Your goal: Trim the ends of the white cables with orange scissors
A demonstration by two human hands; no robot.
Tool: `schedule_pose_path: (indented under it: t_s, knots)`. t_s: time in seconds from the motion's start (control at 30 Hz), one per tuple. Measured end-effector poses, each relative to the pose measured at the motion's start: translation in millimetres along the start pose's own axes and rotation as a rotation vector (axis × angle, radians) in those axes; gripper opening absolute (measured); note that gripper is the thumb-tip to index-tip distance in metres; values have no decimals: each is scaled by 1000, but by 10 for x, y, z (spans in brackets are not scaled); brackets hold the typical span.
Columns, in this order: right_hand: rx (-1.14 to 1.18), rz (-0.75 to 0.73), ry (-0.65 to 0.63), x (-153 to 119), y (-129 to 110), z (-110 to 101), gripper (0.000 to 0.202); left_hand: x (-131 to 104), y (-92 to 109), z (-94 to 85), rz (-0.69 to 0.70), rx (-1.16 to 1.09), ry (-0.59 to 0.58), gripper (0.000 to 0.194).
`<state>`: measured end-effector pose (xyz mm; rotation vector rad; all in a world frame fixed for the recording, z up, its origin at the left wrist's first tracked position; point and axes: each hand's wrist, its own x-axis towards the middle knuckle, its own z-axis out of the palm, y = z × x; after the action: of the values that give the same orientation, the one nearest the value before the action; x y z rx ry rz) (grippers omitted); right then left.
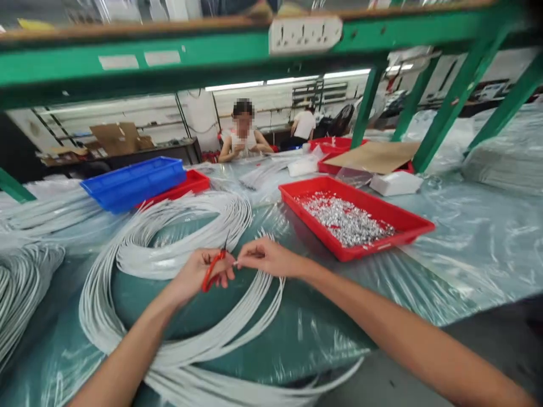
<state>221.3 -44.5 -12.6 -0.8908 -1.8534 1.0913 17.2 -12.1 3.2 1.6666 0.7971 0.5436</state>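
Note:
Red-handled scissors are in my left hand, their dark blades pointing up and away. My right hand is closed in a pinch, its fingertips nearly meeting the left ones. A small whitish piece shows at the pinch, too small to name. Beneath both hands lies a large loose coil of white cables, with the cable ends bunched behind and below my right hand. A smaller coiled bundle overlaps its far side.
To the right stands a red tray with many small shiny metal pieces. A blue tray rests on a red one at left. A green shelf beam crosses above the plastic-covered table. One person sits opposite; another is farther back.

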Motion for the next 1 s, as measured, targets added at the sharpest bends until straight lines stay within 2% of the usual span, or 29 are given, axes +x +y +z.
schedule_pose_path:
  t_s: [0.2, 0.3, 0.5, 0.67, 0.8, 1.0]
  knots:
    - [-123, -28, -159, -52, -120, -72, 22, -42, 66, -20, -45, 89, -194, 17]
    - [-166, -12, -217, -78, -128, -70, 20, -47, 77, 4, -46, 116, -236, 10]
    - [-312, -23, -189, -106, -122, -8, 20, -61, 26, 6, -1, 199, -219, 4]
    - [-349, -15, -159, -114, -124, 12, 17, -80, 31, 8, 49, 278, -224, 10]
    - [-381, -18, -125, -104, -97, 10, 16, -90, 76, 42, 85, 312, -160, 8]
    - [-425, -133, -28, -86, -42, 8, 17, -71, 70, 43, 97, 233, -114, 7]
